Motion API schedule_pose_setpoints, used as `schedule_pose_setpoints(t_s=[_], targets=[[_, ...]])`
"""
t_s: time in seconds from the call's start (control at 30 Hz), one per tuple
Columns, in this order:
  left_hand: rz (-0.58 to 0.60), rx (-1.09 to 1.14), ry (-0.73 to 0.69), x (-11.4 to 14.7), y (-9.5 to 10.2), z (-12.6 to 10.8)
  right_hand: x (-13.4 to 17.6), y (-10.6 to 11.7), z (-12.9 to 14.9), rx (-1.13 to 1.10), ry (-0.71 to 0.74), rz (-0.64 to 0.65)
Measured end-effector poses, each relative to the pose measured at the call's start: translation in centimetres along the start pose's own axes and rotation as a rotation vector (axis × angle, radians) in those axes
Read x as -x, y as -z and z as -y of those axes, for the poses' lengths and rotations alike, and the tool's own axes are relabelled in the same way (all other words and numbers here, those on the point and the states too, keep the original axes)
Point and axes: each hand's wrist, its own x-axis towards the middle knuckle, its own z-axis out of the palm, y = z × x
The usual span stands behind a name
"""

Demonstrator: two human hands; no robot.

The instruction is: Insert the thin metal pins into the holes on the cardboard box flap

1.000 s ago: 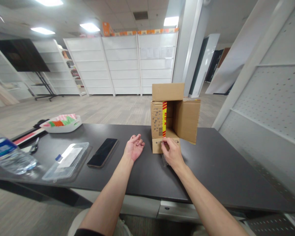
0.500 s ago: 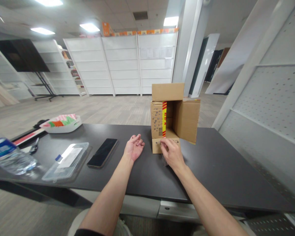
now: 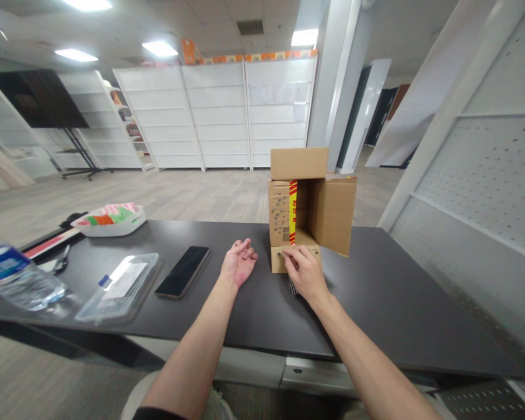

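Note:
A cardboard box (image 3: 304, 210) stands on the dark table with its flaps open toward me. Small dark holes or spots mark its left flap (image 3: 280, 219) and its lower front flap (image 3: 276, 263). At that lower flap, my right hand (image 3: 307, 273) has thumb and forefinger pinched together; whatever is between the fingertips is too small to make out. Several thin sticks (image 3: 293, 286) lie beneath this hand, partly covered by it. My left hand (image 3: 239, 263) rests on the table left of the box, palm up, fingers loosely curled and holding nothing.
Left of my left hand lies a black phone (image 3: 182, 272), then a clear plastic case (image 3: 119, 289) and a water bottle (image 3: 20, 274). A white basket (image 3: 114, 229) with colourful packets sits at the table's far left edge. A perforated panel (image 3: 499, 157) rises on the right.
My right hand has shifted very slightly at the lower flap, its fingertips a little farther left. My left hand and the box have stayed put.

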Motion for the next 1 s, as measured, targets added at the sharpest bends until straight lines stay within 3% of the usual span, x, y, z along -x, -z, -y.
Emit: schedule_pose_setpoints(t_s=[1.0], targets=[[0.003,0.012,0.001,-0.2,0.19,0.09,-0.32,-0.11,-0.38,0.063,-0.059,-0.002]])
